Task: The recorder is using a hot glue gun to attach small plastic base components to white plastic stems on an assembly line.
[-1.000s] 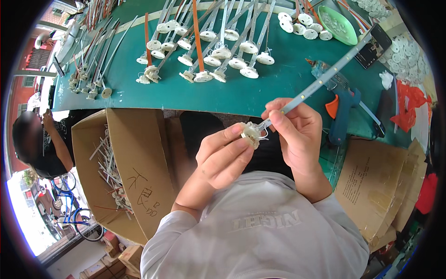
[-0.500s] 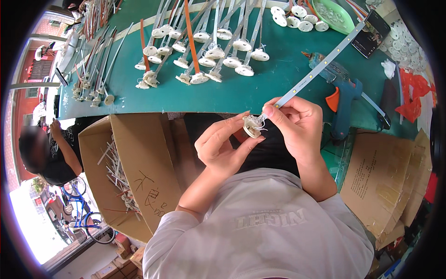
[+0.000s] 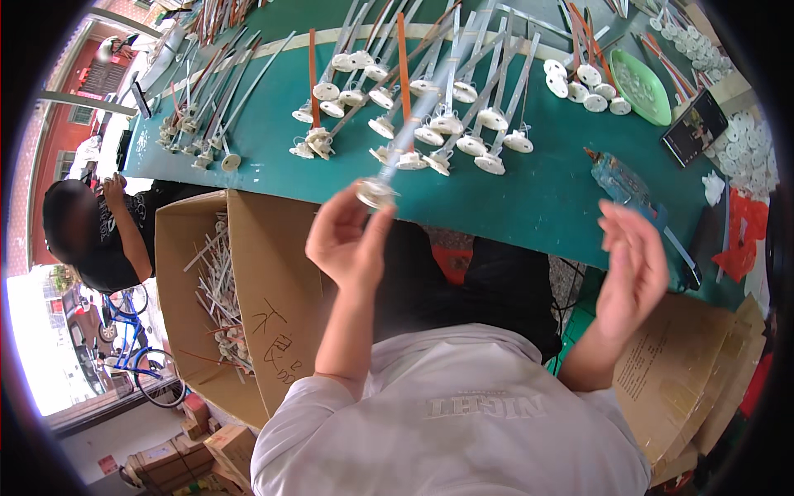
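We're at a green table (image 3: pixel 529 198) w/ rows of finished sticks (image 3: pixel 447 124) on it — thin rods, each w/ a white disc at one end, laid side by side, some orange, most pale. Far right sit a green plate (image 3: pixel 641 87), loose white discs (image 3: pixel 579 83) and a dark phone (image 3: pixel 695 126). A blue glue gun (image 3: pixel 624 188) lies near the table's front edge, just beyond our right hand (image 3: pixel 633 269).

Our left hand (image 3: pixel 347 240) is raised in front of the table edge, thumb and fingertips pinching the disc end of one stick (image 3: pixel 389 169); its rod slants up and away over the tabletop, blurred, so we can't tell details of the disc. The right hand is well apart from it, fingers spread, palm turned inward, holding nothing.

Below left, an open box (image 3: pixel 273 289) stands by our knee w/ more sticks (image 3: pixel 219 289) piled inside. Flattened cardboard (image 3: pixel 686 380) lies at lower right. At far left another person (image 3: pixel 99 231) in a dark shirt sits beside the table; a blue bike (image 3: pixel 132 339) stands behind.
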A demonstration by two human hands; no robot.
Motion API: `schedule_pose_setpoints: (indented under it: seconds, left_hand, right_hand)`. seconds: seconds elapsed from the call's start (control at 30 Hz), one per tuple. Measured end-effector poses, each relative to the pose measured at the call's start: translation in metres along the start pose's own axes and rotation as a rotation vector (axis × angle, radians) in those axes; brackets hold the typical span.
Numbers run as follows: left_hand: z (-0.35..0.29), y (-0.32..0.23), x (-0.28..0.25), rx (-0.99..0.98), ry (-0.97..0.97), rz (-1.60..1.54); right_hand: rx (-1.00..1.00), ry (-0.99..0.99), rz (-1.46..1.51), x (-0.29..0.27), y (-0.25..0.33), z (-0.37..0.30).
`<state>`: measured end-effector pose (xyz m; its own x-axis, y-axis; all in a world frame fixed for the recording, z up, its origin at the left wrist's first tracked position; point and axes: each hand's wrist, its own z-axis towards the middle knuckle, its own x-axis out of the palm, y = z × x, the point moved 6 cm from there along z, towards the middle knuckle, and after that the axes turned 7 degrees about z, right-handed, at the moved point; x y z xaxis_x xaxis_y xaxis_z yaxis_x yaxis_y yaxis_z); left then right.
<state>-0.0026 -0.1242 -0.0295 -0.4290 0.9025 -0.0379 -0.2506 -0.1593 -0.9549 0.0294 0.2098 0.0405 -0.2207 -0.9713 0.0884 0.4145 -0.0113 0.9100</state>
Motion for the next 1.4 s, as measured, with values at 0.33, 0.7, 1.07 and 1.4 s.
schedule_pose_setpoints:
  seconds: [0.33, 0.7, 1.07, 1.4]
  left_hand:
    - [0.057, 0.032, -0.034, 0.144, -0.221, 0.399]
    - [0.031, 0.023, -0.042, 0.117, -0.195, 0.547]
    - [-0.024, 0.041, -0.053, -0.012, -0.067, 0.351]
    - [0.146, -0.037, -0.125, 0.384, -0.248, 1.362]
  right_hand:
    - [0.212, -0.205, -1.009, -0.114, -0.023, -0.025]
    - [0.569, -0.078, -0.642, -0.134, -0.056, -0.013]
    - [0.449, 0.047, 0.843, -0.046, -0.048, -0.031]
    - [0.555, 0.056, 0.938, -0.043, -0.102, -0.001]
